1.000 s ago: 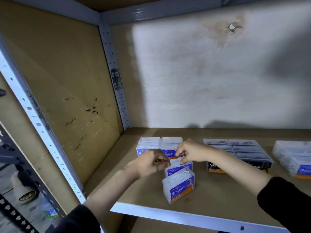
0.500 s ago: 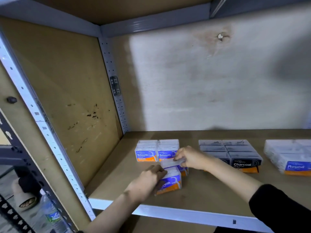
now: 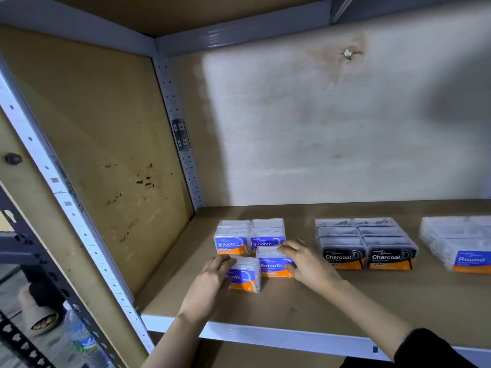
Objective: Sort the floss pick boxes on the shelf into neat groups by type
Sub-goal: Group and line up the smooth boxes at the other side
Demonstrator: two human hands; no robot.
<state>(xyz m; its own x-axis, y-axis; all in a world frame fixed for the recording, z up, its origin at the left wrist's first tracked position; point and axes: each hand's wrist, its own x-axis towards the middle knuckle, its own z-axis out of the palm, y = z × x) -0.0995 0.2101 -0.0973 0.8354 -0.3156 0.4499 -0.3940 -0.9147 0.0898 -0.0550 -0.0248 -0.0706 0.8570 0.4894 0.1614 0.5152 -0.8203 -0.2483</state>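
On the brown shelf board [image 3: 332,304] stand three groups of clear floss pick boxes. At the left is the blue-and-orange Smooth group [image 3: 249,236], two boxes wide. In front of it my left hand [image 3: 212,284] grips a Smooth box [image 3: 245,274] that stands slightly skewed near the front. My right hand [image 3: 308,264] holds another Smooth box [image 3: 273,264] from its right side, just in front of the group's right column. The black Charcoal group [image 3: 364,243] sits in the middle and the white Round group [image 3: 459,243] at the right edge.
A perforated metal post [image 3: 180,144] stands in the back left corner beside the brown side panel [image 3: 93,168]. The shelf's white front rail [image 3: 265,334] runs along the bottom. A water bottle [image 3: 82,338] stands on a lower level at the left.
The two front Smooth boxes, stacked front to back a second ago, now stand side by side: my left hand drew one to the left, my right hand slid the other right and back.
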